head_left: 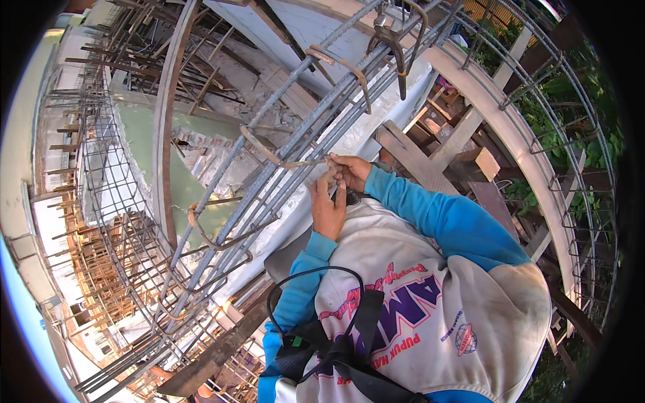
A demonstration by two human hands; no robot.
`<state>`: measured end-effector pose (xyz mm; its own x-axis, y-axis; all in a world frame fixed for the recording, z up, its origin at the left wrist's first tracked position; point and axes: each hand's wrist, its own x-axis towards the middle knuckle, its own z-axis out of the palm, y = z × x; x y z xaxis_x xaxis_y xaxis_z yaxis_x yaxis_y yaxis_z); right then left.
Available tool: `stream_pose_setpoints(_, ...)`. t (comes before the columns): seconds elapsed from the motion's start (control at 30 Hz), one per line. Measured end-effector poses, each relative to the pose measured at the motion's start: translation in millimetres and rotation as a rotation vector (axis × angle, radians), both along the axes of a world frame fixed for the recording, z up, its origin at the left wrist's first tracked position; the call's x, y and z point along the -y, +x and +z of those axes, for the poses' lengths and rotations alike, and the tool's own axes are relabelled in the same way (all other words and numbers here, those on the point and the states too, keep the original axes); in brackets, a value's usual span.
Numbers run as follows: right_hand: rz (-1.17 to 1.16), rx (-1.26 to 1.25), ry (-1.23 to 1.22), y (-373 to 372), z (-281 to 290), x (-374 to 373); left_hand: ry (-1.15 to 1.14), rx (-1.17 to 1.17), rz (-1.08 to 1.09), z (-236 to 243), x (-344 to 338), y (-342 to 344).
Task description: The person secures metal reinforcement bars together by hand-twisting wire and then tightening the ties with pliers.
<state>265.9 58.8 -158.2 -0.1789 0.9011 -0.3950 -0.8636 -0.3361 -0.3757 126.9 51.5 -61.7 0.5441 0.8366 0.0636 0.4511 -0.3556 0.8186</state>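
Note:
My right hand (pixel 353 173) pinches around the free end of a rusty bent steel stirrup (pixel 287 162), just right of the long parallel rebars (pixel 243 213). My left hand (pixel 328 208) is raised just below it, thumb and fingers together at the same spot, on something too small or hidden to make out. Both hands touch or nearly touch. Higher up, a dark pincer-like hand tool (pixel 398 57) hangs on the rebar cage among other bent stirrups.
Timber beams (pixel 410 151) lie to the right, beside a curved board (pixel 551 176) with more rebar and foliage. An upright plank (pixel 162 168) crosses the left side over broken concrete and green plaster (pixel 134 148). Wire mesh (pixel 101 168) and scaffolding lie beyond, far below.

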Motion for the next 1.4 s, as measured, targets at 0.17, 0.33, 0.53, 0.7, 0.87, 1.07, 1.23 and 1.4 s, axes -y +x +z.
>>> stream_pose_setpoints(0.17, 0.104, 0.366, -0.137, 12, 24, 6, -0.637, 0.3, 0.327, -16, 0, 7)
stream_pose_setpoints(0.33, -0.515, 1.456, 0.028, 31, 62, 50, -0.852, 0.363, 0.101, -13, -11, 5)
stream_pose_setpoints(0.53, -1.191, 1.511, 0.145, 99, 140, 43, 0.134, 0.003, -0.086, -55, -10, -3)
stream_pose_setpoints(0.7, -0.916, 1.515, 0.167, 123, 153, 6, -0.394, 0.205, -0.045, -46, 0, -5)
stream_pose_setpoints(0.87, -1.213, 1.25, 0.185, 128, 160, -23, -0.458, 0.153, -0.059, -40, -6, -9)
stream_pose_setpoints(1.07, -1.658, 0.989, 0.689, 170, 259, -13, -0.696, 0.099, -0.019, -47, -24, -8)
stream_pose_setpoints(1.23, -1.339, 0.948, 0.631, 181, 267, 20, -0.682, -0.039, -0.01, -45, -33, -4)
stream_pose_setpoints(1.4, -1.527, 1.58, 0.42, 229, 205, 73, -0.674, -0.021, -0.046, -36, -26, -7)
